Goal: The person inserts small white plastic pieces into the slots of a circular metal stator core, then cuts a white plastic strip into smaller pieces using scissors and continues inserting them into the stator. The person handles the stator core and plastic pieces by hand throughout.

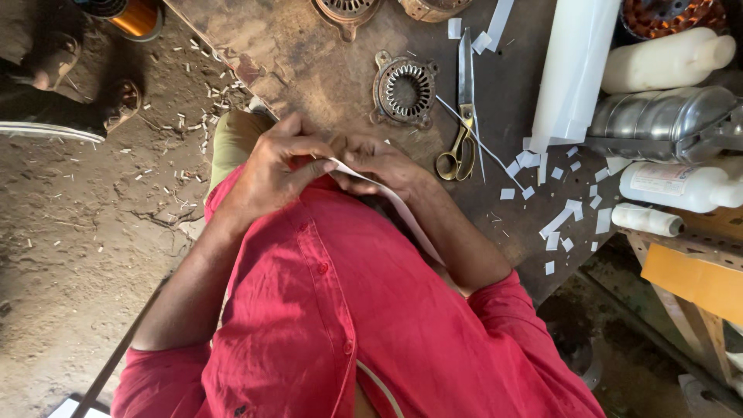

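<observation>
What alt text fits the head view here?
Both hands, left hand and right hand, pinch a white paper strip above a red shirt. Scissors, a round metal part and paper scraps lie on the workbench.

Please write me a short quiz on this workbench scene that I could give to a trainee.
1. True or false: the scissors lie on the workbench, in neither hand.
2. What do the left hand and the right hand hold between them? A) copper wire; B) a white paper strip; C) a plastic bottle.
3. What small things lie scattered on the workbench to the right of the scissors?

Key: 1 true. 2 B. 3 white paper offcuts.
</observation>
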